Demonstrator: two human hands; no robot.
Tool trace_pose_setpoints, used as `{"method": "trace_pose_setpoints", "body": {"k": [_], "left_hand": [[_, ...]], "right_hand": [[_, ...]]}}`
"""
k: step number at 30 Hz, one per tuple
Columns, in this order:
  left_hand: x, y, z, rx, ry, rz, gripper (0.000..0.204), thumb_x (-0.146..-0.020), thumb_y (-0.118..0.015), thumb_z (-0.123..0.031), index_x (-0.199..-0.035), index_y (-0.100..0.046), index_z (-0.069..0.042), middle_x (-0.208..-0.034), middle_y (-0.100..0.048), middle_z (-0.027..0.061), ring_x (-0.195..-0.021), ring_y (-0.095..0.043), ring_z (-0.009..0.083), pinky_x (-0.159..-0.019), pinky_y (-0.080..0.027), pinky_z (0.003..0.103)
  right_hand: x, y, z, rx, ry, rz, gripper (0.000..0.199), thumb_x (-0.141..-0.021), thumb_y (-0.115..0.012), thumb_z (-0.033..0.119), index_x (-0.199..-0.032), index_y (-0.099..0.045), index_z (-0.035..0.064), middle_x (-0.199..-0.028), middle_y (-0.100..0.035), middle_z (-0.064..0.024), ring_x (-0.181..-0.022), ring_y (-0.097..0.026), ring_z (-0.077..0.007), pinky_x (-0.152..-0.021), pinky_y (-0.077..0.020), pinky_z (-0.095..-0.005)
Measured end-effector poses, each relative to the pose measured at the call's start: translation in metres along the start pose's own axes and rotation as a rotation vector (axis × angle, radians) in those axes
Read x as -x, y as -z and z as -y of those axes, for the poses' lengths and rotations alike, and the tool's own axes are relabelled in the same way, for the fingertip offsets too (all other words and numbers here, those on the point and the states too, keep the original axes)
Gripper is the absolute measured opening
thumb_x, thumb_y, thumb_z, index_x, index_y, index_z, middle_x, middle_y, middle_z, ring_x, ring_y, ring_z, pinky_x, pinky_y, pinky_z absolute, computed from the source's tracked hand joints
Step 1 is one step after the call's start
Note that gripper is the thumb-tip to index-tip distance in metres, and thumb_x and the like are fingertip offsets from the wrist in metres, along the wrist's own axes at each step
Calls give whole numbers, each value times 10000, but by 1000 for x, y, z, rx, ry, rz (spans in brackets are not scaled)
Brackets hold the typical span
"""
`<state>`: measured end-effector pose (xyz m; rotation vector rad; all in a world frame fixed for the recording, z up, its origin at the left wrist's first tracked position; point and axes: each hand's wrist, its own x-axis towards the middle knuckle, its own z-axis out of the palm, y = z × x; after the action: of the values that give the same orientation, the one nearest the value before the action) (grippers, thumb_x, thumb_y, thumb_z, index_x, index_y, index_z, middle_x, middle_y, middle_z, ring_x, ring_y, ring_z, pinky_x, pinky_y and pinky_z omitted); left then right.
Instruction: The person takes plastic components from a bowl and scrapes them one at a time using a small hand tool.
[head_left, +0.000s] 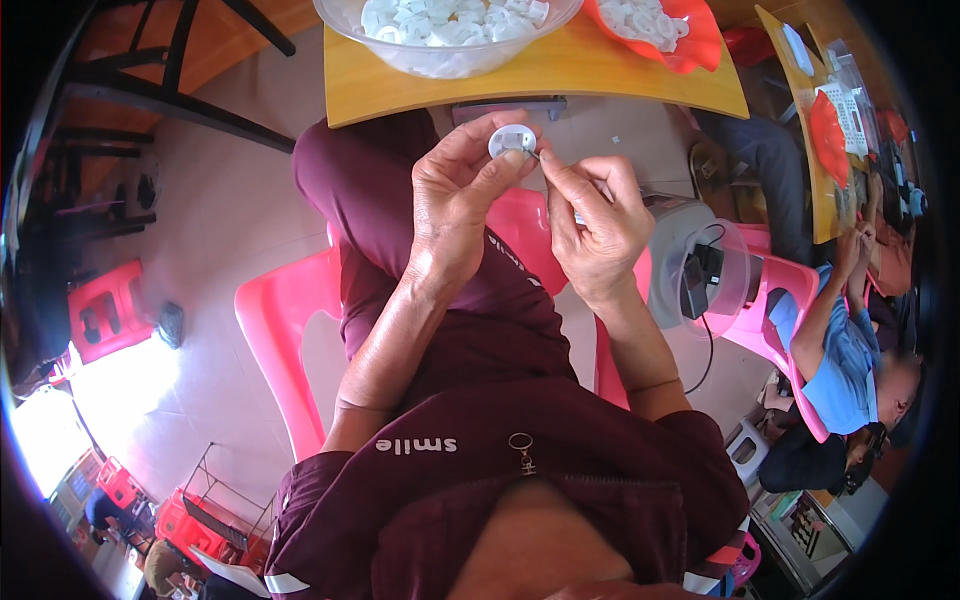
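My left hand (450,195) pinches a small round white plastic part (512,136) between thumb and fingertips, with its recessed inner side facing me. My right hand (600,215) is closed, its thumb and forefinger gripping a thin dark piece (532,154) whose tip meets the part's lower right edge. Whether that piece is a tool or a wire I cannot tell. Both hands are raised above my lap, just short of the yellow table (400,95). A clear bowl (450,55) heaped with similar white parts stands on it, beside a red dish (700,50) of white pieces.
I sit on a pink plastic chair (275,300). To the right, a clear tub (735,290) holds a black adapter with a cable. Other people work at a second yellow table (825,215). Dark metal frames (170,95) stand at left, near a red stool (110,310).
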<state>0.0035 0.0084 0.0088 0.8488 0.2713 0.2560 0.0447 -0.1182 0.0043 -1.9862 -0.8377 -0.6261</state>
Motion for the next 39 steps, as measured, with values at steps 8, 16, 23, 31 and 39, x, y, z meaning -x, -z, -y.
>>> {"method": "trace_pose_setpoints", "body": {"k": [8, 16, 23, 31, 39], "left_hand": [[0, 3, 1, -30, -48, 59, 284, -844, -596, 37, -1128, -580, 28, -1042, -637, 118, -971, -617, 194, -890, -503, 317], [0, 4, 2, -112, -81, 73, 292, -838, -613, 4, -1124, -571, 47, -1054, -634, 162, -995, -620, 222, -878, -516, 341], [-1, 4, 3, -138, -103, 91, 254, -840, -614, -2, -1090, -596, 40, -1021, -646, 149, -950, -632, 202, -853, -527, 327], [-2, 7, -1, -174, -56, 108, 222, -849, -603, -3, -1066, -609, 41, -987, -655, 146, -913, -638, 186, -850, -530, 319], [-3, 5, -2, -147, -29, 114, 212, -860, -600, -20, -1063, -609, 39, -973, -655, 142, -904, -632, 170, -852, -530, 313]], "right_hand": [[0, 1, 1, 24, 29, 32, 407, -581, -683, -104, -945, -704, 78, -702, -482, -15, -489, -492, -128, -431, -387, -272], [-2, 2, 1, 18, 25, 42, 371, -582, -684, -89, -912, -701, 78, -702, -488, -18, -488, -500, -136, -433, -395, -277], [-2, 0, -2, 25, 60, 10, 327, -582, -674, -99, -864, -684, 65, -702, -497, -13, -483, -508, -134, -431, -394, -281], [-3, 2, 1, 20, 39, 43, 316, -593, -682, -92, -864, -682, 69, -700, -492, -14, -483, -506, -139, -431, -385, -279], [-3, 0, 3, 49, 57, 11, 278, -624, -690, -81, -858, -676, 67, -707, -491, -26, -493, -508, -147, -437, -391, -285]]}}
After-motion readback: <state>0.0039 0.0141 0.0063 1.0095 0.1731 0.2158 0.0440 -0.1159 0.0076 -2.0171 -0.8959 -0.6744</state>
